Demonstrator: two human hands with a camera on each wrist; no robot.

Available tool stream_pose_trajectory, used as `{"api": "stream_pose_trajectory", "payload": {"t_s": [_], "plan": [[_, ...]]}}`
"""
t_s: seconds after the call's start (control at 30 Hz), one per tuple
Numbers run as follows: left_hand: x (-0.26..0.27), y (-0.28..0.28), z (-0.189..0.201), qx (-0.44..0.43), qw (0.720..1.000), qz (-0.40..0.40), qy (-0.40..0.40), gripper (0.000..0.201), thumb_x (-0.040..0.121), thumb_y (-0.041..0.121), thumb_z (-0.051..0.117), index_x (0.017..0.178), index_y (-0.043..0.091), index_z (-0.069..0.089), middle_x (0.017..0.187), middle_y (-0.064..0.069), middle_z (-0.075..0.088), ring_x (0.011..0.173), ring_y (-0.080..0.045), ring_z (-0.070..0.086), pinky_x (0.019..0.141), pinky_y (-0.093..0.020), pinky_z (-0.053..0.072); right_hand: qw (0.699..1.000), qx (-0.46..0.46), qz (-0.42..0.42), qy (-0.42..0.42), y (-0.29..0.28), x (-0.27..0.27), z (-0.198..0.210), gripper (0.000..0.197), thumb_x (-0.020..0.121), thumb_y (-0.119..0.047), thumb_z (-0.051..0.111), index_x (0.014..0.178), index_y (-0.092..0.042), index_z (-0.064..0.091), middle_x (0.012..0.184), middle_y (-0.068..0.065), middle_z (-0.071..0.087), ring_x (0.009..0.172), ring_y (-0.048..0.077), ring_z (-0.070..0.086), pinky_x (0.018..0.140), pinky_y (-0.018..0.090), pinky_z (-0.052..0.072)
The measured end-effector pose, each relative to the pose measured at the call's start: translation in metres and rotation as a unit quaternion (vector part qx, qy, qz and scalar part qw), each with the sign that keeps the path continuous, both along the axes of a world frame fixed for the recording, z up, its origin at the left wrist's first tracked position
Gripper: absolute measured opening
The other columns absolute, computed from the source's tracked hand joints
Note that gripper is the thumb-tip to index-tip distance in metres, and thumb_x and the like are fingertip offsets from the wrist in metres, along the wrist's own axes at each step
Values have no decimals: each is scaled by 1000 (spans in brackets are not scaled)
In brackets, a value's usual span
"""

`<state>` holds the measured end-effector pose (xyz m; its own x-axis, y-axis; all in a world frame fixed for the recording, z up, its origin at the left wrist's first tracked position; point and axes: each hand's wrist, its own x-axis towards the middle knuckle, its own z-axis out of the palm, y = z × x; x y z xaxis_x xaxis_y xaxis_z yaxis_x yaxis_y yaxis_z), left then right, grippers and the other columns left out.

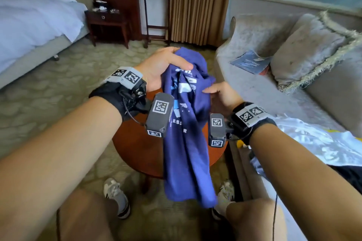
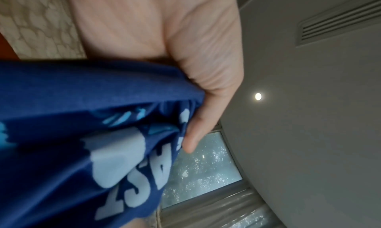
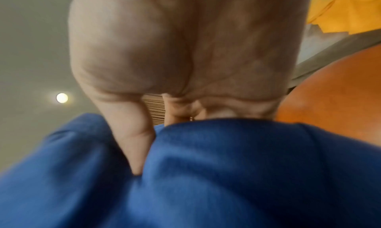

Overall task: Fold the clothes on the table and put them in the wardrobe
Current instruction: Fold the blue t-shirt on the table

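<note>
— Two hands are seen on one shirt (image 1: pixel 186 115). How is it held?

— By the left hand (image 1: pixel 162 68) the top of the blue shirt is clamped: the thumb (image 2: pixel 198 128) is pressed over the bunched cloth, and the fingers are curled behind it. The printed letters are seen just under that grip.

— And the right hand (image 1: pixel 221 96)?

— Its grip on the shirt's right side is less plainly shown. From the right wrist, the thumb (image 3: pixel 134 146) is seen sunk into a fold of the cloth, with the fingers hidden behind it, so the cloth appears pinched there.

— Where is the shirt?

— It is held up in the air above the round wooden surface (image 1: pixel 137 146), unfolded, and is left hanging down in front of it, between the knees. Its lower hem is seen near the right shoe (image 1: pixel 225 193).

— What else is shown?

— A bed (image 1: pixel 33 25) is seen at the left, a nightstand (image 1: pixel 107 23) beside it, curtains (image 1: pixel 197 4) behind, and a sofa (image 1: pixel 264 76) at the right with a cushion (image 1: pixel 305 49) and a booklet (image 1: pixel 250 60) laid on it.
</note>
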<state>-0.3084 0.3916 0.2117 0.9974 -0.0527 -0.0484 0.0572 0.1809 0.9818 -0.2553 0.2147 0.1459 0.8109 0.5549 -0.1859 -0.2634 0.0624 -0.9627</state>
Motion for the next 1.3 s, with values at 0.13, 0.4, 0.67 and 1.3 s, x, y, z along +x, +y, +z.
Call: {"api": "stream_pose_trajectory", "payload": {"t_s": [0.13, 0.4, 0.67, 1.3], "plan": [[-9, 4, -8, 34, 996, 2, 86, 60, 69, 14, 71, 125, -4, 60, 126, -23, 60, 109, -35, 59, 103, -47, 46, 995, 91, -27, -25, 9, -4, 18, 43, 80, -5, 50, 122, 0, 59, 107, 18, 70, 93, 30, 69, 82, 38, 58], [-10, 16, -23, 68, 990, 70, 104, 55, 67, 15, 80, 116, -4, 66, 114, -25, 66, 108, -42, 63, 99, -57, 46, 992, 73, -89, -50, 18, -11, 33, 27, 67, -4, 48, 89, -11, 62, 88, 10, 66, 82, 27, 62, 79, 36, 51], [-3, 53, -40, 93, 961, 254, 50, 57, 64, 0, 81, 117, 6, 61, 113, -13, 68, 100, -31, 68, 90, -49, 54, 988, 10, -153, -27, 11, -3, 20, 28, 40, -11, 45, 68, -15, 43, 77, 7, 47, 66, 27, 45, 61, 26, 41], [-8, 36, -75, 474, 873, 5, 113, 105, 61, 30, 89, 148, 27, 31, 153, -2, 33, 139, -23, 33, 112, -40, 33, 969, -85, -112, -202, 38, -4, 10, 28, 44, 7, 44, 50, -15, 62, 53, 3, 55, 55, 18, 50, 49, 19, 37]]}}
